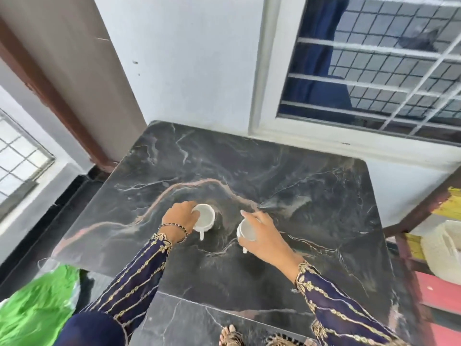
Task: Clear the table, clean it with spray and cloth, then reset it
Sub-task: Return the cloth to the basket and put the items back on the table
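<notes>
Single head camera — looks steeply down, close over table [249,156] — window [374,71], wall [187,58] beyond.

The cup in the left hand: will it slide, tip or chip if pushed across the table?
The left cup looks glazed and stiff, so it probably chips if knocked against the right cup. The polished table suggests it slides easily. Squat and seemingly empty, it is likely light and unlikely to tip.
</notes>
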Demonstrator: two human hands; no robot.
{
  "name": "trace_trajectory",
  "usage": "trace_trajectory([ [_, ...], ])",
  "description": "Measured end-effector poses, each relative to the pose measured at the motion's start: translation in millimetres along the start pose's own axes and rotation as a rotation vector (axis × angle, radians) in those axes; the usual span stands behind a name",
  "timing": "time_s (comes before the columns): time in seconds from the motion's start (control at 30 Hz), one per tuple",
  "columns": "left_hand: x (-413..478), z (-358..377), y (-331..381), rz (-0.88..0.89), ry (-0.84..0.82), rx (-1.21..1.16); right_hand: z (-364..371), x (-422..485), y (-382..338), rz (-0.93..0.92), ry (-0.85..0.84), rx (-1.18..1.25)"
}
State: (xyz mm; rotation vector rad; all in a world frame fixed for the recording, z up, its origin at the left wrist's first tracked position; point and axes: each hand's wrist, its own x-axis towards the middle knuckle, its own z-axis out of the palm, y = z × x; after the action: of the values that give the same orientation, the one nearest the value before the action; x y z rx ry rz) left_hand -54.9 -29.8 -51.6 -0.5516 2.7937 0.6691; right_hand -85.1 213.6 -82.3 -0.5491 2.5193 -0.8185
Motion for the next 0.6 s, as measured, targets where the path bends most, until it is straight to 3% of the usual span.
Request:
trace_trajectory([
  [0.6, 13.1, -4.9, -50.0, -0.013, -0.126, 0.010, 27.6, 5.2, -15.0, 0.069, -0.059, -0.260],
])
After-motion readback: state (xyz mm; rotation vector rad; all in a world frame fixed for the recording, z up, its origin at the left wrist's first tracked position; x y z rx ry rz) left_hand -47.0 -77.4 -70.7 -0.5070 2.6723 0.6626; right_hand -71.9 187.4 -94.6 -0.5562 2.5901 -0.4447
